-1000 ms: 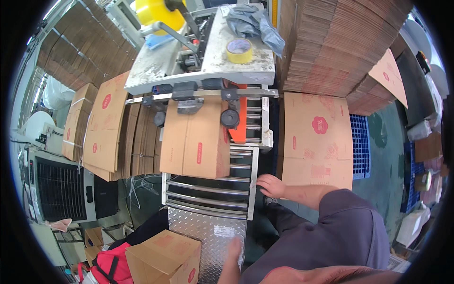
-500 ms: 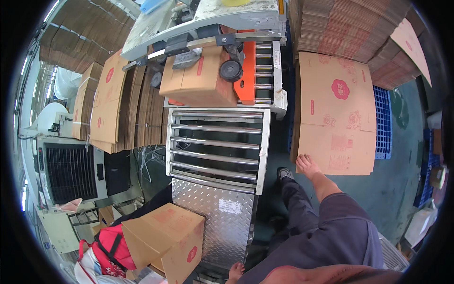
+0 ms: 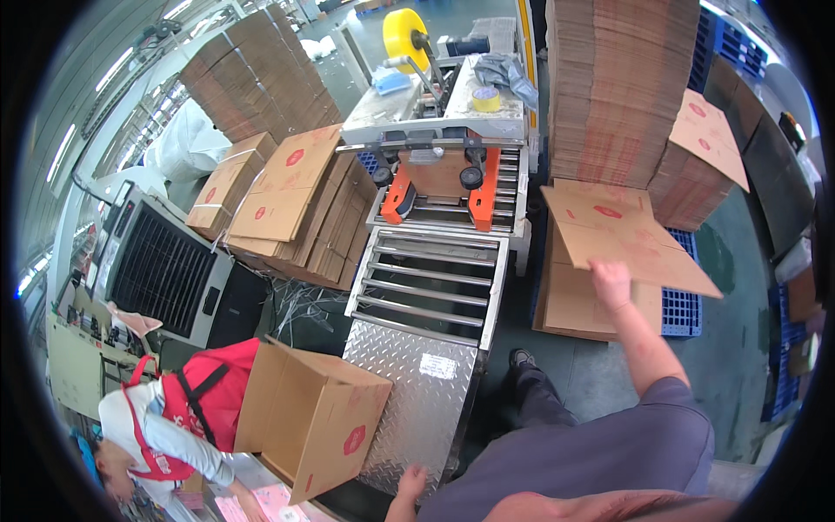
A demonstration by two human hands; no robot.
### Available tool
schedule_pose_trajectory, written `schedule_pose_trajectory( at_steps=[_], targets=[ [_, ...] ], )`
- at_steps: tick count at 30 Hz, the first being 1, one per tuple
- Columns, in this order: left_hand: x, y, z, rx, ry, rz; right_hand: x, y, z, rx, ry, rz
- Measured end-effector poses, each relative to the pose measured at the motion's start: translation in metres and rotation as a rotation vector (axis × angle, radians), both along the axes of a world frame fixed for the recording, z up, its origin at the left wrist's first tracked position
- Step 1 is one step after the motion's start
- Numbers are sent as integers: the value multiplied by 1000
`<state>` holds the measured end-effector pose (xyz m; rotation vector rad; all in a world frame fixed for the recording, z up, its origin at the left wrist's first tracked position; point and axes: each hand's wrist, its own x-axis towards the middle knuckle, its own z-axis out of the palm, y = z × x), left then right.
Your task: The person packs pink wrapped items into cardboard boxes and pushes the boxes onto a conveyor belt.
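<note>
My right hand (image 3: 611, 284) is closed on the near edge of a flat printed cardboard carton (image 3: 622, 228), which is raised and tilted above a stack of flat cartons (image 3: 578, 304). My left hand (image 3: 413, 481) hangs by the near right side of the diamond-plate metal table (image 3: 417, 409). It looks empty, its fingers loosely bent and slightly apart. An erected carton (image 3: 335, 426) sits at the left of that table, its open side toward a person in a red apron (image 3: 213, 391).
Beyond the plate, a roller conveyor (image 3: 426, 278) leads to a taping machine with orange side guides (image 3: 483, 196), where another carton (image 3: 437, 174) stands. Flat cartons are piled at left (image 3: 296, 200) and far right (image 3: 609, 96). A blue pallet (image 3: 681, 313) lies under the right stack.
My right hand has lifted the top flat carton off the stack and tilted it. The carton in the machine has moved farther in. The view has shifted, and the co-worker shows more.
</note>
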<state>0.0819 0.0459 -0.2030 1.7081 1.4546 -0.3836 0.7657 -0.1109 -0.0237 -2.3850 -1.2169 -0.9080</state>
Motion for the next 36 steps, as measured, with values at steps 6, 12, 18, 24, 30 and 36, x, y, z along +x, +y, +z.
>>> schedule_pose_trajectory(
  at_steps=[6,12,18,24,30,36],
  targets=[
    [77,8,190,680,-342,-324,-128,-9,298,197,-251,492],
    [10,-16,302,957,-106,-187,-188,66,337,591,204,1011],
    [-50,-57,350,1159,-214,-87,-164,150,215,713,951,991],
    [-20,-66,360,1156,77,-176,-225,153,216,-303,-52,1280],
    [-18,-82,284,1298,246,-22,-273,215,164,-831,168,1356],
    [7,-102,298,1487,-56,-94,-261,275,154,-1220,261,1245]
  ],
)
